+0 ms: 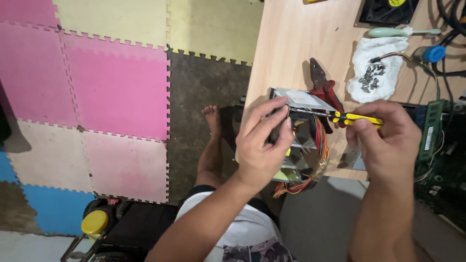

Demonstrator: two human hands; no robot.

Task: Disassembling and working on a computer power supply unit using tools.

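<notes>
My left hand (262, 143) grips the near side of a grey metal box with coloured wires (306, 145), which rests at the front edge of a wooden table (296, 43). My right hand (388, 140) holds a yellow-and-black screwdriver (357, 119) level, with its shaft pointing left. The tip meets the box's upper edge, right by my left fingertips. A bundle of red, orange and yellow wires (318, 165) hangs out of the box between my hands.
Red-handled pliers (323, 85) lie just behind the box. A white cloth with several small screws (374, 77) sits further back, beside a pale green handled tool (395, 32), a black fan (388, 9) and a green circuit stick (429, 128). Foam floor tiles lie to the left.
</notes>
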